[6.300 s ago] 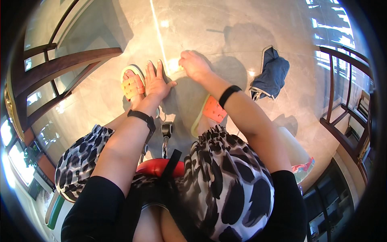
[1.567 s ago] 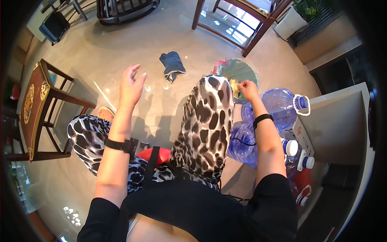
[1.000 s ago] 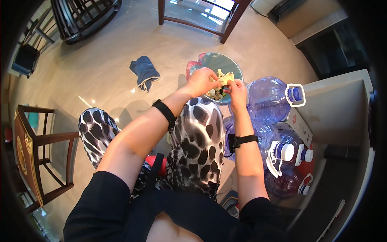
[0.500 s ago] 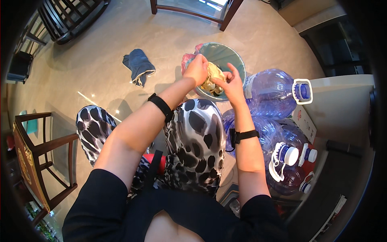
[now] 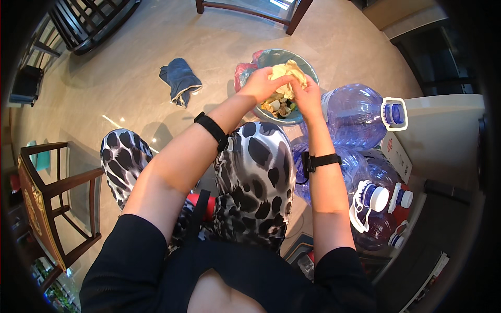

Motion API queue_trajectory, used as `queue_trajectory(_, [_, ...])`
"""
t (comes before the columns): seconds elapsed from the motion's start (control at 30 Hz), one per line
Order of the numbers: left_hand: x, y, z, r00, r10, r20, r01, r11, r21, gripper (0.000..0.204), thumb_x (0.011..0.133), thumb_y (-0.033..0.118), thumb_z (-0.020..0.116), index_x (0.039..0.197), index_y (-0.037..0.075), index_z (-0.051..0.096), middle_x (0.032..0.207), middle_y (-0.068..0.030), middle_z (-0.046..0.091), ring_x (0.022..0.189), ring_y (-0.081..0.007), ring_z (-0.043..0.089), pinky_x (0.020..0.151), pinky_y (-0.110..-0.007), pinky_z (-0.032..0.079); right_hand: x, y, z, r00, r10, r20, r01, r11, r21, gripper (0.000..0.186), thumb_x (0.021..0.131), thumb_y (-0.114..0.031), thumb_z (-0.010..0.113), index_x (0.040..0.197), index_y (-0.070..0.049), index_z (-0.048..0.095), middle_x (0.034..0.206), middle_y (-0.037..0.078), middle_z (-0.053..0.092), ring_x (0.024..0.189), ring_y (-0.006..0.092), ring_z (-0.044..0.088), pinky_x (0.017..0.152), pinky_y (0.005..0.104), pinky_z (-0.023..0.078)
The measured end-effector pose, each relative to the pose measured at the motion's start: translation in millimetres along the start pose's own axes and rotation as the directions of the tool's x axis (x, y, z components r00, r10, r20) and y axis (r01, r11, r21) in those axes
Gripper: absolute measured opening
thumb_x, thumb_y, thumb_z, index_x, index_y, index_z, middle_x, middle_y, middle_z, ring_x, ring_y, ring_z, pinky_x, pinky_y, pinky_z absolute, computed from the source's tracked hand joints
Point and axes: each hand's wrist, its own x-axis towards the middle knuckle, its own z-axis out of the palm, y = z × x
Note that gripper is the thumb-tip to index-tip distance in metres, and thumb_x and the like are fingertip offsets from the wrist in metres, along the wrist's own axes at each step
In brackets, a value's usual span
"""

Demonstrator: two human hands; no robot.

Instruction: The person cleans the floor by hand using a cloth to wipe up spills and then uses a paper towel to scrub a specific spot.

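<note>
A crumpled, pale-yellow, sheet-like thing [image 5: 288,69] is spread between my two hands over a round bin; I cannot tell what it is made of. My left hand [image 5: 262,86] pinches its left side, and my right hand [image 5: 308,98] grips its right side. Both hands are closed and near each other. The bin [image 5: 315,77] has a bluish-green liner, and a pink plastic bag [image 5: 243,73] hangs at its left rim. Mixed scraps [image 5: 279,107], some pale and some brown or green, lie inside below the yellow thing.
Close by on the right are several large clear-blue water bottles [image 5: 355,112] with white handles. On the floor at left lies a dark blue cloth [image 5: 181,82]. A wooden chair [image 5: 62,193] stands at the far left, and wooden furniture legs [image 5: 297,18] are at the back.
My right hand's fingers have closed onto the yellow thing, which is lifted and opened out more. More scraps show in the bin. The view has shifted slightly.
</note>
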Motion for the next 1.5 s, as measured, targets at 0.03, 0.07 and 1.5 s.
queue_trajectory(0.03, [1.1,-0.1,-3.4,0.999,0.019,-0.037,-0.013,0.989,0.146,0.030,0.083,0.029,0.065,0.100,0.006,0.062,0.089,-0.0178,0.066,0.080,-0.0322,0.063,0.073,-0.038,0.049,-0.8,0.8,-2.3,0.998,0.025,0.056,-0.022,0.998,-0.056,0.025,0.084,-0.019,0.067,0.095,0.003,0.065,0.082,0.004,0.068,0.072,0.0074,0.058,0.067,0.0244,0.047])
queue_trajectory(0.07, [1.9,-0.1,-6.2,0.996,0.043,-0.072,-0.020,0.957,0.291,0.028,0.083,0.030,0.064,0.098,0.006,0.064,0.089,-0.0174,0.067,0.080,-0.0319,0.064,0.072,-0.038,0.049,-1.2,1.2,-5.0,0.992,0.052,0.111,-0.040,0.993,-0.111,0.027,0.083,-0.019,0.069,0.095,0.004,0.066,0.081,0.004,0.068,0.071,0.0072,0.058,0.066,0.0242,0.048])
queue_trajectory(1.5, [-9.8,25.5,-5.5,0.980,-0.123,0.156,0.151,0.971,-0.183,0.024,0.082,0.014,0.069,0.101,0.000,0.065,0.086,-0.0014,0.066,0.080,-0.0102,0.060,0.075,-0.027,0.049,-8.0,-36.5,-5.9,0.978,-0.178,-0.106,0.123,0.912,-0.391,0.023,0.091,-0.019,0.056,0.101,-0.001,0.067,0.075,0.008,0.068,0.067,0.0080,0.057,0.059,0.0260,0.046])
